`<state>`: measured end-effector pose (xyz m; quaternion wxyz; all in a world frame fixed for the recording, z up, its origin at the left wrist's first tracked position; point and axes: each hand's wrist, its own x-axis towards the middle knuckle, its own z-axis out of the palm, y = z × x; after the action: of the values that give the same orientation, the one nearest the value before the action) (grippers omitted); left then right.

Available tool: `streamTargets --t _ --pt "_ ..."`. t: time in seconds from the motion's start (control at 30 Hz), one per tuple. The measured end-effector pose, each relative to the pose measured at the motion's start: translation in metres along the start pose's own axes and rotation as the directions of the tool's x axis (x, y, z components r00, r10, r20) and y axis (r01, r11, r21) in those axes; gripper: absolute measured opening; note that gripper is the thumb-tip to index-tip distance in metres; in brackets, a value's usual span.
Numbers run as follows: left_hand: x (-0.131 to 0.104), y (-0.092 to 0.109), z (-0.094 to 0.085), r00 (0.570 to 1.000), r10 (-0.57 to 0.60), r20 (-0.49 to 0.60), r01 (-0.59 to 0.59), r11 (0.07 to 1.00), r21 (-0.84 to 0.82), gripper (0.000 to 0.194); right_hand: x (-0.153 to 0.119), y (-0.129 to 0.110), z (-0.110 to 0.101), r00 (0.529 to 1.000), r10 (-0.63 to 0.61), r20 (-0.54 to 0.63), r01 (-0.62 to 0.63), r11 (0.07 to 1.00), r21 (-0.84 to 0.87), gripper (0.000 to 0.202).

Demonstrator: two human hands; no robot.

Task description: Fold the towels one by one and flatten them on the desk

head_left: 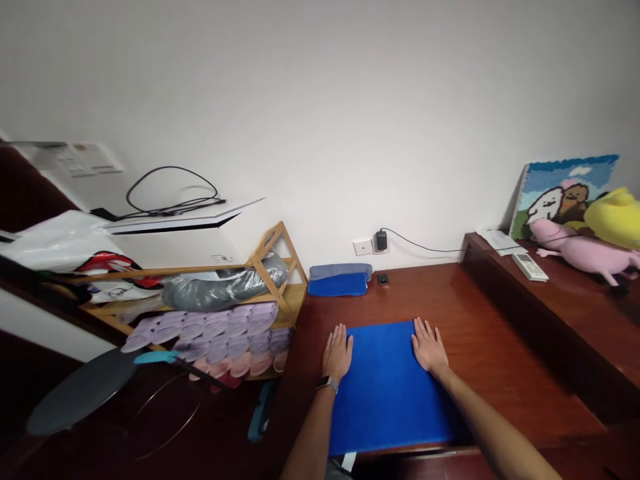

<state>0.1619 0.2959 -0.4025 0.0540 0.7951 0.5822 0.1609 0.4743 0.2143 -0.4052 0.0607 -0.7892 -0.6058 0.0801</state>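
Blue cloth (383,387): spread on the surface (505,347), between the left hand (339,353) and the right hand (429,348), its near edge along the surface's front.
Left hand: palm down at the cloth's left edge, fingers straight, close together and pointing away, thumb set apart on the cloth's side; it grasps nothing.
Right hand: palm down by the far right corner, fingers a little spread and tilted leftward, thumb at the right edge; released too, with nothing clasped.
Left arm (313,427): rises from the bottom, a watch (327,383) at the wrist.
Right arm (490,420): slants in from the lower right, the forearm hiding the near right part of the cloth.
Cloth's look: plain, vivid blue, laid flat and smooth, roughly square, far edge nearly straight, shade deepening toward the near right; its number of layers cannot be told.
White strip (349,461): shows below the near edge; whether it joins the cloth is unclear.
Folded pair by the wall (320,133): small blue bundle (337,285) before a greyish one (337,271), well apart from the hands.
Plug (381,239): on the wall, black cable (425,248) running right.
Raised ledge (565,313): remote (530,267) and pink toy (587,247).
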Motion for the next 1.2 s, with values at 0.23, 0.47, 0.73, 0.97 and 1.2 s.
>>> streamTargets --t 0.23,0.47,0.73,0.97,1.2 --pt "-0.018 -0.004 -0.013 0.988 -0.101 -0.113 0.099 0.995 -0.029 0.062 -0.003 -0.001 -0.004 0.999 0.012 0.035 -0.011 1.0 -0.013 0.067" --pt "-0.058 0.123 0.007 0.934 0.356 0.027 -0.354 0.934 -0.046 0.059 -0.004 0.003 0.0 1.0 -0.003 0.009 0.003 1.0 -0.003 0.066" --pt "-0.084 0.069 -0.003 0.985 0.125 0.118 -0.128 0.992 0.02 0.064 -0.004 0.006 0.003 1.0 -0.014 0.011 0.014 1.0 0.002 0.068" --pt "-0.113 -0.014 -0.02 1.0 -0.011 0.017 0.008 0.985 0.175 0.061 -0.003 0.006 0.004 1.0 -0.005 0.015 0.005 1.0 -0.002 0.068" --pt "-0.112 -0.005 -0.017 1.0 -0.023 -0.005 0.023 0.983 0.183 0.059 -0.021 0.007 -0.017 1.0 -0.011 -0.01 0.011 0.999 0.035 0.068"
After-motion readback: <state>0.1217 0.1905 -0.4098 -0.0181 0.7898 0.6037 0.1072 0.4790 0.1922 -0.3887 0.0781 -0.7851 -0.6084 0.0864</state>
